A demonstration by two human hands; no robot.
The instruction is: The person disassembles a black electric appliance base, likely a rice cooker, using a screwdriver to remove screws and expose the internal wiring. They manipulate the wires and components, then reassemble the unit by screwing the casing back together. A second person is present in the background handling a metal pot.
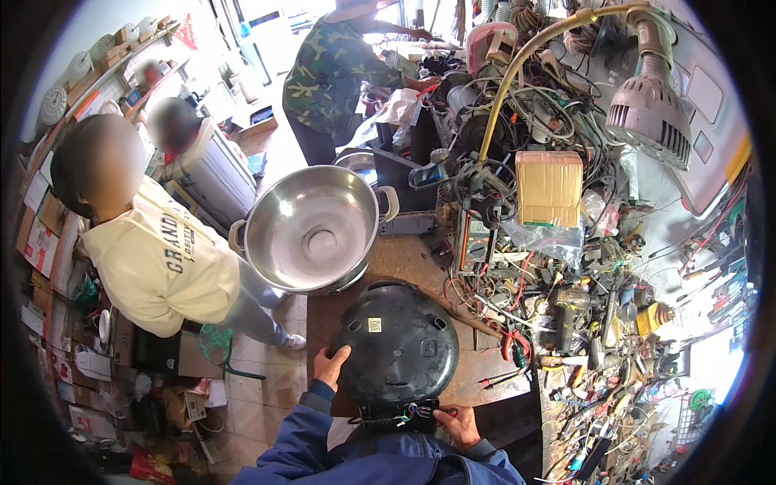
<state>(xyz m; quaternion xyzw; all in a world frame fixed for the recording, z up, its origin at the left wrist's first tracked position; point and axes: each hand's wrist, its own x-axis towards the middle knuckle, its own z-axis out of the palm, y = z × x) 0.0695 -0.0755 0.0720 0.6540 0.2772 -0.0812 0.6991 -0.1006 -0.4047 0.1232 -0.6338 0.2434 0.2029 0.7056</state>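
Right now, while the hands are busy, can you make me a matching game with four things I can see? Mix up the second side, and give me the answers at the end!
Things:
1. silver pot
2. black round appliance
3. cardboard box
4. lamp

Clues:
A. hanging from a yellow curved arm
B. touched by the left hand
C. shiny metal, open side up
D. brown, with straight edges

Right pairs: 1-C, 2-B, 3-D, 4-A
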